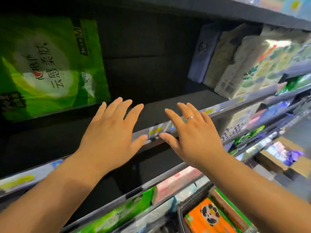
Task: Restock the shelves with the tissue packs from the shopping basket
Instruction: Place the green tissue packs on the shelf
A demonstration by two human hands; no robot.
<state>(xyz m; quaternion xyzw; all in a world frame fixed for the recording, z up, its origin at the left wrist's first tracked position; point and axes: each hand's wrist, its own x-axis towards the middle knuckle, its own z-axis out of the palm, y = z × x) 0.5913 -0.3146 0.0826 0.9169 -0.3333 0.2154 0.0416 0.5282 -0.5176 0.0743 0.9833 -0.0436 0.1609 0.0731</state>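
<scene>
One green pack point(50, 64) stood on the shelf point(168, 101) at the left, close to the dark back and seemingly leaning a little. More packs waited in the basket point(180, 214) at the lower right, with an orange pack point(208, 216) on top. How many lay under it could not be told.

Both hands held nothing. The left hand point(111, 132) and the right hand point(191, 132), with a ring point(190, 117) on one finger, were spread palms down, fingers wide, over the shelf's front edge and its price strip point(156, 131). Blur hid whether the fingers touched the shelf. Between the green pack and the row point(235, 64) at the right, the shelf was bare.

The risks lay mostly in that gap. The green pack looked tall and soft, with nothing propping its right side. A knock from the left hand, or a next pack pushed in hard, could have tipped it sideways or off the edge. The row at the right also leaned, and its purple end pack had no support on its open side, so it might have slumped.

On a reach down to the basket, a forearm could have brushed the packs on the lower shelf point(117, 214), which sat near the front. The film wrap looked slick, so a loose one-handed grip could have let a pack slip.
</scene>
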